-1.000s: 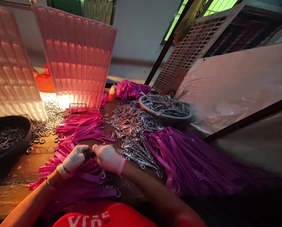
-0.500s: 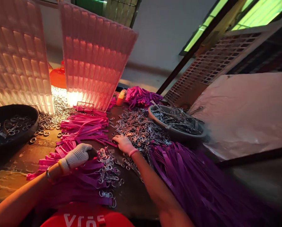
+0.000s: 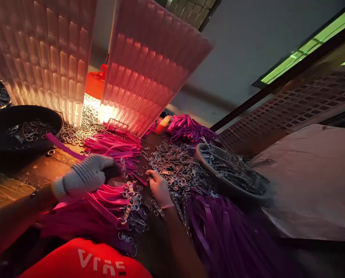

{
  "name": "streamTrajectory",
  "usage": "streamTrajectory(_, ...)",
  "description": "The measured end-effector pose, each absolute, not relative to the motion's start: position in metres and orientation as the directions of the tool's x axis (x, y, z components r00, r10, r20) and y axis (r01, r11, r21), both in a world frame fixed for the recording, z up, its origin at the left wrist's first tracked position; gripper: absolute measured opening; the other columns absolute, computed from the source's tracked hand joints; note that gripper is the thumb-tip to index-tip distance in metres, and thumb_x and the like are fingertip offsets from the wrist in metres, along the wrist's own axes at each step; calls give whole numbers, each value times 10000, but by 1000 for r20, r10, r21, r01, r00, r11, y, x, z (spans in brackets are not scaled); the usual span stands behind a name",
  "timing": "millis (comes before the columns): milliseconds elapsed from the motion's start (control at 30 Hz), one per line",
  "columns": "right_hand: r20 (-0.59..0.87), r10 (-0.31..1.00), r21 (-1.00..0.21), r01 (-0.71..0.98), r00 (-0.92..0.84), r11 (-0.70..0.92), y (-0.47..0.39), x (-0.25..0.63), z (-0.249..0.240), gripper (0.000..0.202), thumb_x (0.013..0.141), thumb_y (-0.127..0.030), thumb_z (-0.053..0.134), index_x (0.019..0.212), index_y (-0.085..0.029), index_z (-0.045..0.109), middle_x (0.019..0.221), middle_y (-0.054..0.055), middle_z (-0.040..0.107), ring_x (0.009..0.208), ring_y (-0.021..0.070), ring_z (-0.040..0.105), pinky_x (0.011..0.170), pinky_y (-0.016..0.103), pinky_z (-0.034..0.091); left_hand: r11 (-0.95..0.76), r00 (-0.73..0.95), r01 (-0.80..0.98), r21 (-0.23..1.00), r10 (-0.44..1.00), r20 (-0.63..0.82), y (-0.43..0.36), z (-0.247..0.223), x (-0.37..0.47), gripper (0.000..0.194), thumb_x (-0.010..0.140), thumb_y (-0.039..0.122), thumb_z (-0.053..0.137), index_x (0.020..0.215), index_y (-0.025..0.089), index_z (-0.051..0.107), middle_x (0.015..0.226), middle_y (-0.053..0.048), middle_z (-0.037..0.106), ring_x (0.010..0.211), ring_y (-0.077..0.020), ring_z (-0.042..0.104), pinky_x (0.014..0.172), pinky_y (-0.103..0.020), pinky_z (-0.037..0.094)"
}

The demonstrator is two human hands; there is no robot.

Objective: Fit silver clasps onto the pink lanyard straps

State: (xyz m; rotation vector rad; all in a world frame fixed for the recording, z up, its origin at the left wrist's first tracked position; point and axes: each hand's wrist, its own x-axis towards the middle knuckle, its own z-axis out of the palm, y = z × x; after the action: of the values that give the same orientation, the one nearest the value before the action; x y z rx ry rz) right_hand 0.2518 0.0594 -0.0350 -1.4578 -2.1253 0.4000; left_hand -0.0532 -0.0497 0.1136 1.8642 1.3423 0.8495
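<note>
Gripping a pink strap [image 3: 64,146], the gloved left hand [image 3: 85,174] is closed above the worktop [image 3: 53,164]. The right hand [image 3: 160,190], fingers bent, is beside the metal clasps [image 3: 180,168]; whether it holds anything is unclear.

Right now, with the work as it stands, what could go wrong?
The pink strap in the left hand extends toward the black basin and might catch there. The metal pieces piled in the grey bowl could spill if it is bumped. The lit red lamp looks close to the ribbed panel and might heat it.
</note>
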Motion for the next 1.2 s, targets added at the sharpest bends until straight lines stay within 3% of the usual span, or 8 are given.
streamTrajectory(100, 339, 900, -589, 684, -274, 430, 35, 231, -5, 357, 929, -230, 415, 1198, -200, 647, 1088, 81, 727, 966, 195, 677, 902, 342, 528, -79, 370, 361, 929, 927, -65, -53, 62, -28, 204, 790, 289, 642, 857, 173, 796, 753, -33, 761, 660, -167, 640, 615, -243, 483)
streamTrajectory(200, 378, 874, -665, 568, -304, 485, -2, 203, 28, 310, 958, -266, 467, 1199, -221, 658, 1117, 75, 726, 1017, 197, 671, 939, 339, 512, 90, 193, -46, 995, 978, -79, -51, 33, -17, 298, 829, 374, 638, 968, 147, 772, 665, -31, 709, 455, -97, 485, 447, -216, 374)
streamTrajectory(300, 362, 870, -707, 509, -334, 490, -38, 173, 50, 313, 928, -269, 555, 1223, -235, 653, 1110, 57, 732, 984, 193, 674, 917, 322, 517, 217, 120, -406, 888, 976, -184, -45, 26, -15, 313, 826, 416, 647, 893, 121, 732, 497, 19, 562, 348, -60, 315, 361, -206, 249)
streamTrajectory(400, 316, 889, -734, 507, -332, 451, -60, 147, 57, 368, 875, -256, 634, 1243, -242, 637, 1098, 42, 735, 960, 193, 676, 899, 318, 523, 213, 82, -567, 796, 976, -203, -38, 18, -9, 211, 747, 324, 714, 779, 120, 672, 525, 21, 548, 428, -83, 447, 427, -210, 374)
streamTrajectory(600, 326, 902, -678, 594, -284, 433, -74, 120, 43, 348, 897, -230, 589, 1241, -233, 634, 1163, 75, 715, 1054, 229, 654, 955, 366, 493, 39, -123, -628, 777, 981, -149, -32, -2, 4, 194, 707, 213, 702, 879, 139, 651, 767, -8, 659, 702, -125, 593, 674, -241, 517)
streamTrajectory(800, 352, 927, -750, 554, -129, 362, -82, 116, 30, 308, 928, -304, 532, 1208, -222, 629, 1085, 89, 719, 961, 225, 654, 920, 377, 500, 118, -50, -668, 734, 978, -203, -23, 1, 10, 239, 781, 326, 670, 666, 172, 527, 540, 36, 466, 480, -92, 446, 448, -215, 398)
streamTrajectory(933, 235, 971, -887, 401, -32, 228, -73, 124, 43, 295, 877, -353, 582, 1134, -222, 646, 981, 45, 689, 868, 189, 618, 812, 317, 521, 161, 20, -657, 737, 980, -196, -34, 12, -2, 225, 758, 351, 680, 715, 161, 567, 515, 60, 427, 395, -53, 324, 357, -174, 221)
streamTrajectory(1200, -3, 973, -995, 99, -229, 20, -53, 131, 56, 257, 831, -341, 623, 1035, -188, 656, 705, -44, 555, 576, 103, 478, 544, 224, 415, 0, 128, -249, 969, 991, 33, -69, 33, -28, 304, 800, 321, 711, 1034, 129, 732, 705, -18, 644, 508, -63, 436, 454, -183, 318)
